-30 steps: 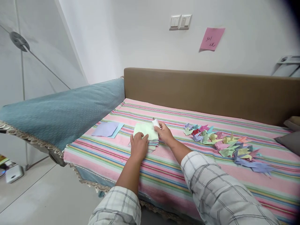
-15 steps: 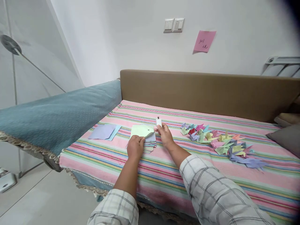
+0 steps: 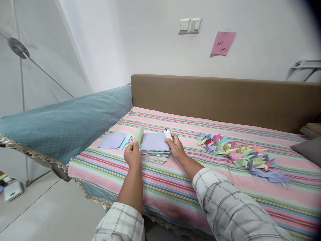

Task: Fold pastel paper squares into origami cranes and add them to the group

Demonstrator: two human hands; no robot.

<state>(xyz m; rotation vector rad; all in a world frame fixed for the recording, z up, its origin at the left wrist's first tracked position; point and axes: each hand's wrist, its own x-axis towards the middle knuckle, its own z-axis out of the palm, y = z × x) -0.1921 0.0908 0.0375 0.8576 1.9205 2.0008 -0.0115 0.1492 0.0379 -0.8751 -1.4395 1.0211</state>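
My left hand (image 3: 132, 154) pinches a pale green paper sheet (image 3: 138, 134), which stands tilted at the left edge of the stack. The paper stack (image 3: 154, 142) shows a lilac sheet on top, with several coloured layers beneath. My right hand (image 3: 176, 147) is closed around a white charger plug (image 3: 168, 134), a small block with a dark metal tip. That hand is over the stack's right edge; whether it touches the paper I cannot tell. To the left lie a lilac sheet (image 3: 112, 140) and a light blue sheet (image 3: 125, 142), partly overlapped.
Folded paper cranes (image 3: 235, 150) in many colours spread across the right of the striped cover (image 3: 180, 187). A brown backrest (image 3: 213, 102) runs behind, and a blue covered armrest (image 3: 67, 115) rises at left. A grey cushion (image 3: 308, 149) sits far right.
My left hand has lifted the green sheet off the stack and drawn it left, uncovering the lilac sheet. My right hand, still holding the charger plug, has come down slightly toward the stack.
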